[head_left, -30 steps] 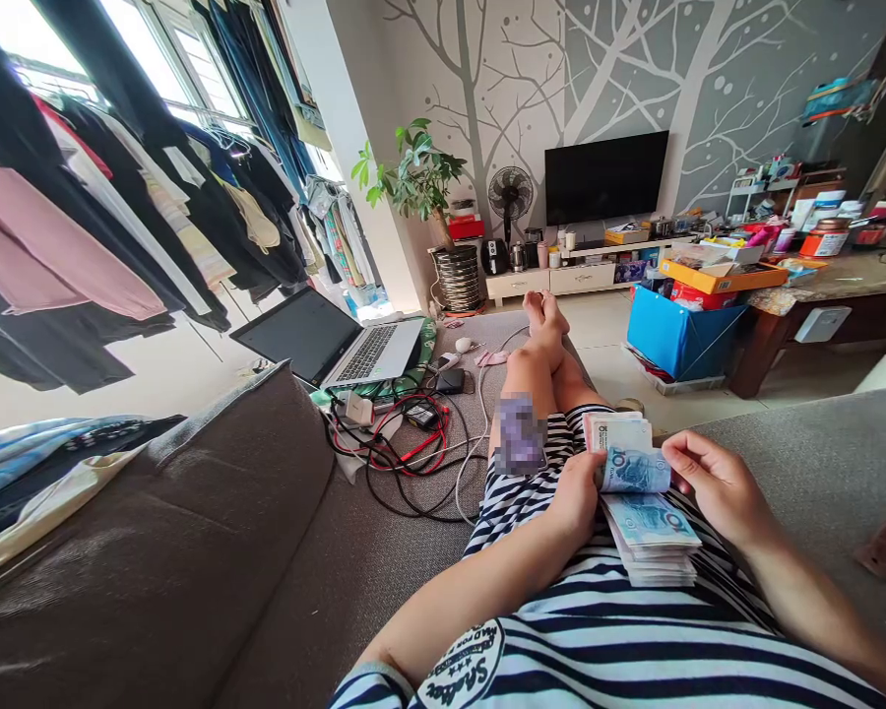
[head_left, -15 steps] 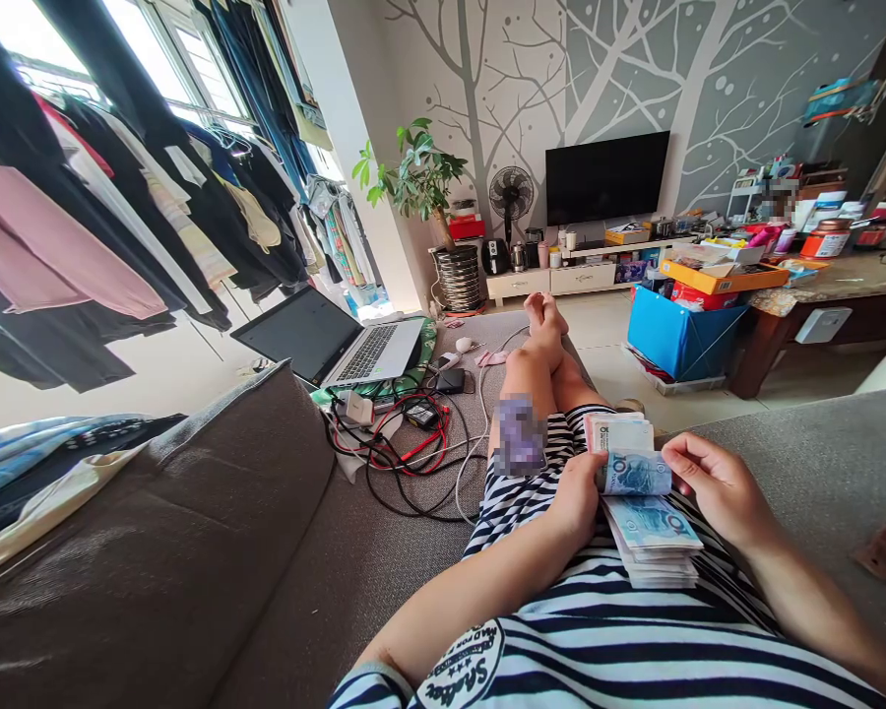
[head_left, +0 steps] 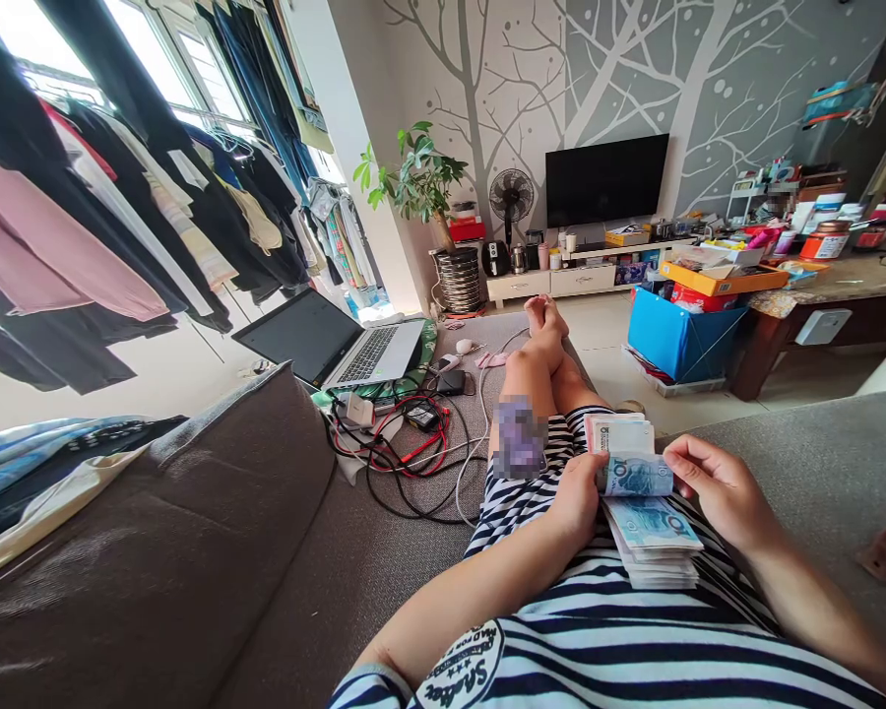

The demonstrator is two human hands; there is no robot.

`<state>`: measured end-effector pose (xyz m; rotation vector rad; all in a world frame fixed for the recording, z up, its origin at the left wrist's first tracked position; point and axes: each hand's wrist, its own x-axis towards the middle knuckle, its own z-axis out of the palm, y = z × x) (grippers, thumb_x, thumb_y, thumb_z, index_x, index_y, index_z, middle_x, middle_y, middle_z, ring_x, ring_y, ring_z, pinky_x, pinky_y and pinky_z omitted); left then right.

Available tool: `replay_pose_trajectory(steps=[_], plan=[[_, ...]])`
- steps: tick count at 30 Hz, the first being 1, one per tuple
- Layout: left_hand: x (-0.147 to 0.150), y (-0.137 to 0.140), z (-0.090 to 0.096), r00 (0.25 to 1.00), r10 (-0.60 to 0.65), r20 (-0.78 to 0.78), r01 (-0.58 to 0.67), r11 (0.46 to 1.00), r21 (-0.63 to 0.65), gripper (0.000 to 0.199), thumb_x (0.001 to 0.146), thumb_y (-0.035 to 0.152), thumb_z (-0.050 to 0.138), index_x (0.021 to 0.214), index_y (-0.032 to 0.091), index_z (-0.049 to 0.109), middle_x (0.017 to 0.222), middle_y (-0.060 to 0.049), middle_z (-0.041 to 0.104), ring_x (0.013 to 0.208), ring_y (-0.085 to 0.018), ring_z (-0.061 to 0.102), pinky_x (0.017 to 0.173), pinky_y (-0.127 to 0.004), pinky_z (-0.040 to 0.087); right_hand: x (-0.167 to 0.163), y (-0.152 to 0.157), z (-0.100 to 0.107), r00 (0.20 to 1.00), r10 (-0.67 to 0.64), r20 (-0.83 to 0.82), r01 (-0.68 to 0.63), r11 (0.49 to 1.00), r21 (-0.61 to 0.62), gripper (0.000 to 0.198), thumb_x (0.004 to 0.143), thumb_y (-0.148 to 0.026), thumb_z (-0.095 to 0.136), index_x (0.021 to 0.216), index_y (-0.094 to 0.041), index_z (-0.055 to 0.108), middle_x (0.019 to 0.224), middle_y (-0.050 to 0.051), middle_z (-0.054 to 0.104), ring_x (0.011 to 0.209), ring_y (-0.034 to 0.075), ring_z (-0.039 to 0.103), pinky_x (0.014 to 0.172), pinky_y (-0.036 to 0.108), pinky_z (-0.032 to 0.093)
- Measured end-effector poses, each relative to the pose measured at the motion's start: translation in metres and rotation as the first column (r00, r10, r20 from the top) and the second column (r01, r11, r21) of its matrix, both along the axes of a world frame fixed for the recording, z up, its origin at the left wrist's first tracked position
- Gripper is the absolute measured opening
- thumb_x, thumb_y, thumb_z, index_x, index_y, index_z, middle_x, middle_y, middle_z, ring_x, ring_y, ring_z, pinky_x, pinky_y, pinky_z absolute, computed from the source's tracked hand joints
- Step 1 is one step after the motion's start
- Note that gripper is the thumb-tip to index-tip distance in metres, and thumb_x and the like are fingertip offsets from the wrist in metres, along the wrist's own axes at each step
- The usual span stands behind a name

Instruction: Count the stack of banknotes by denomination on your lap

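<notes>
I sit on a grey sofa with my legs stretched out in front of me. A thick stack of banknotes (head_left: 654, 551) rests on my striped lap. My left hand (head_left: 577, 492) grips the stack's left side, its thumb on the notes. My right hand (head_left: 716, 487) pinches the right end of a blue banknote (head_left: 635, 477) that is curled up over the stack. More notes (head_left: 620, 433) stand folded up behind it.
An open laptop (head_left: 340, 345) and a tangle of cables (head_left: 406, 448) lie on the sofa to my left. Clothes (head_left: 103, 217) hang by the window. A blue box (head_left: 675, 335) and a cluttered table (head_left: 834, 281) stand at the right, a TV (head_left: 605, 177) at the back.
The curled blue note has bent slightly further over between my hands. The hands and the stack stay in almost the same place.
</notes>
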<state>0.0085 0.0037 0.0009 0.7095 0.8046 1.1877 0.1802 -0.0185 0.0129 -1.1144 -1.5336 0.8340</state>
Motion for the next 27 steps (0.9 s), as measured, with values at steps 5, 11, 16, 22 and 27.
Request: replay_pose_trajectory(steps=[5, 11, 16, 22, 27], plan=[[0.001, 0.002, -0.001, 0.999, -0.016, 0.034, 0.017, 0.999, -0.03, 0.016, 0.064, 0.032, 0.063, 0.063, 0.016, 0.064, 0.057, -0.001, 0.061, 0.063, -0.018, 0.054, 0.067, -0.03, 0.041, -0.001, -0.001, 0.003, 0.998, 0.039, -0.051, -0.039, 0.999, -0.007, 0.037, 0.088, -0.052, 0.058, 0.07, -0.019, 0.058, 0.061, -0.002, 0.048, 0.055, 0.013, 0.045, 0.052, 0.024, 0.038], [0.0, 0.002, 0.0, 0.999, -0.012, 0.047, 0.014, 0.999, -0.036, 0.02, 0.061, 0.034, 0.066, 0.068, 0.015, 0.066, 0.066, -0.005, 0.068, 0.075, -0.023, 0.062, 0.076, -0.034, 0.045, -0.002, -0.002, 0.003, 0.996, 0.071, -0.058, -0.073, 0.997, -0.024, 0.04, 0.089, -0.054, 0.056, 0.068, -0.02, 0.055, 0.058, -0.002, 0.046, 0.055, 0.014, 0.045, 0.053, 0.025, 0.038], [0.0, 0.002, 0.0, 0.997, -0.021, 0.075, 0.023, 0.999, -0.024, 0.023, 0.06, 0.034, 0.067, 0.071, 0.014, 0.068, 0.067, -0.006, 0.069, 0.076, -0.023, 0.063, 0.075, -0.033, 0.045, -0.001, 0.001, 0.0, 0.994, 0.091, -0.054, -0.093, 0.995, -0.038, 0.044, 0.09, -0.055, 0.054, 0.064, -0.02, 0.052, 0.055, -0.002, 0.046, 0.054, 0.014, 0.044, 0.053, 0.024, 0.037], [0.0, 0.005, -0.005, 0.995, -0.045, 0.093, 0.045, 0.999, 0.009, 0.027, 0.059, 0.03, 0.067, 0.078, 0.012, 0.071, 0.07, -0.006, 0.07, 0.071, -0.02, 0.061, 0.072, -0.031, 0.043, -0.001, 0.007, -0.003, 0.992, 0.084, -0.091, -0.088, 0.996, -0.035, 0.052, 0.089, -0.061, 0.05, 0.06, -0.018, 0.056, 0.057, 0.001, 0.054, 0.052, 0.013, 0.045, 0.051, 0.025, 0.038], [-0.001, 0.004, -0.005, 0.993, -0.073, 0.089, 0.072, 0.997, 0.013, 0.028, 0.055, 0.025, 0.07, 0.08, 0.012, 0.072, 0.073, -0.006, 0.072, 0.072, -0.02, 0.062, 0.073, -0.031, 0.043, 0.001, 0.02, -0.016, 0.991, -0.033, -0.128, 0.02, 0.994, -0.106, 0.045, 0.08, -0.062, 0.063, 0.068, -0.019, 0.055, 0.055, -0.003, 0.051, 0.049, 0.012, 0.045, 0.045, 0.023, 0.036]])
